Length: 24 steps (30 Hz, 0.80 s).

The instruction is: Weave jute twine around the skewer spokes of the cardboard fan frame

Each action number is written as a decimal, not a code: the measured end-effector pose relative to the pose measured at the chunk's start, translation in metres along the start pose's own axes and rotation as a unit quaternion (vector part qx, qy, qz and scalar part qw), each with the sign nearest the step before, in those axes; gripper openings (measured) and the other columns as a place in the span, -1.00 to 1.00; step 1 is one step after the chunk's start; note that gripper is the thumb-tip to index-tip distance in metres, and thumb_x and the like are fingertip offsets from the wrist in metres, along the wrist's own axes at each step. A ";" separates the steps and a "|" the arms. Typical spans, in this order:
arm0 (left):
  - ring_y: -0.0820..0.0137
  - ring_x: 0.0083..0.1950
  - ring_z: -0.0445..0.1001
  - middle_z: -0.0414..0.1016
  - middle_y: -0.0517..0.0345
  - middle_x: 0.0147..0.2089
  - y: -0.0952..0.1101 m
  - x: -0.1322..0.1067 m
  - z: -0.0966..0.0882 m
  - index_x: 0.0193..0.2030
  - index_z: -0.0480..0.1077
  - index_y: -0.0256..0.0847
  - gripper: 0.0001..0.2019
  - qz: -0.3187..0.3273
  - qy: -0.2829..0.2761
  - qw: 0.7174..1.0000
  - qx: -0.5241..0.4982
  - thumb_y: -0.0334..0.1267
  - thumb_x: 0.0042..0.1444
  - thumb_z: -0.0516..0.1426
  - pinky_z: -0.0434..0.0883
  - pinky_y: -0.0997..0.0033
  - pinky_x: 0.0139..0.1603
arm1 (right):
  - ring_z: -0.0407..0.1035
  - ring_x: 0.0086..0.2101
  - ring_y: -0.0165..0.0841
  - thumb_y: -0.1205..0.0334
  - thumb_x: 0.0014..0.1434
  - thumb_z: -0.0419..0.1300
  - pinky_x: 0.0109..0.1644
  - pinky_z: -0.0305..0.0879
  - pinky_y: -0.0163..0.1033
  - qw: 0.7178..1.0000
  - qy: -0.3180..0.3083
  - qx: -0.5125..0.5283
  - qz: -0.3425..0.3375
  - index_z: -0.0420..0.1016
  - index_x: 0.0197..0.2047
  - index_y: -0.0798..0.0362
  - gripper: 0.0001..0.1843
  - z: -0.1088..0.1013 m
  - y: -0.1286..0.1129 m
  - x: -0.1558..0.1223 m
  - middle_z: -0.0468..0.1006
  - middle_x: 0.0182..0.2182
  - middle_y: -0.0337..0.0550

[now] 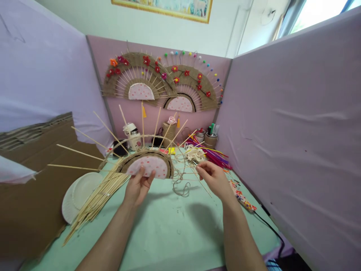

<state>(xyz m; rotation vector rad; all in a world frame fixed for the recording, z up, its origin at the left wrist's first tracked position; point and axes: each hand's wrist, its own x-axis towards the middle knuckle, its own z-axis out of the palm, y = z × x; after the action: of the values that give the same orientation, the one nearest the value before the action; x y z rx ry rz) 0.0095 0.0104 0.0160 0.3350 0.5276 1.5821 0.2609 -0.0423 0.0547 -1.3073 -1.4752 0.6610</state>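
My left hand (139, 187) grips the lower edge of a half-round fan (162, 171), thumb on its white, pink-spotted center. Brown twine and a black line border that center, and thin wooden sticks (143, 124) spread outward from it. A loose ring of twine crosses the sticks partway along. At the fan's right side, twine (182, 192) hangs in loops over the table. My right hand (213, 178) is closed in a pinch beside the right-hand stick tips, seemingly on the twine; the strand between its fingertips is hard to see.
Bundled sticks (97, 199) and white paper plates (72, 197) lie left, beside brown cardboard (36, 214). A white bottle (132, 135), twine spool (168, 131), pen holder (210, 140) and purple pipe cleaners (218, 158) are behind. A patterned glue gun (242, 197) with a cord lies right. Finished fans (191, 75) hang behind.
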 end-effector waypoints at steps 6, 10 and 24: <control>0.52 -0.35 0.56 0.60 0.24 -0.35 -0.003 0.000 0.003 -0.36 0.44 -0.25 -0.82 -0.043 0.014 0.999 -0.025 -0.56 0.16 0.08 0.58 0.36 -0.16 | 0.21 -0.60 -0.39 -0.07 0.10 0.17 -0.51 0.13 -0.27 0.994 0.089 -0.002 0.062 0.39 -0.41 0.03 -0.68 -0.013 0.041 -0.040 0.34 -0.64 -0.26; 0.55 -0.38 0.55 0.58 0.24 -0.39 -0.006 0.000 0.003 -0.39 0.42 -0.28 -0.77 -0.057 0.027 0.998 -0.030 -0.58 0.19 0.03 0.58 0.38 -0.14 | 0.20 -0.60 -0.38 -0.08 0.10 0.17 -0.52 0.12 -0.26 0.991 0.112 -0.010 0.074 0.39 -0.42 0.03 -0.67 -0.019 0.058 -0.051 0.33 -0.65 -0.27; 0.47 -0.23 0.56 0.60 0.23 -0.26 -0.004 0.003 -0.003 -0.32 0.43 -0.19 -0.91 -0.067 -0.019 0.997 -0.038 -0.44 0.17 0.14 0.51 0.22 -0.01 | 0.42 -0.34 -0.28 0.07 -0.02 0.25 -0.27 0.36 -0.20 0.991 -0.015 0.027 0.131 0.51 -0.30 0.09 -0.72 0.035 0.077 -0.042 0.55 -0.38 -0.08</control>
<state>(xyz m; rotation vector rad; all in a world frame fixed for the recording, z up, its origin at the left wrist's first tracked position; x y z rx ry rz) 0.0113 0.0129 0.0111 0.2669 0.4507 1.4588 0.2539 -0.0541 -0.0388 -1.4673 -1.3115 0.8880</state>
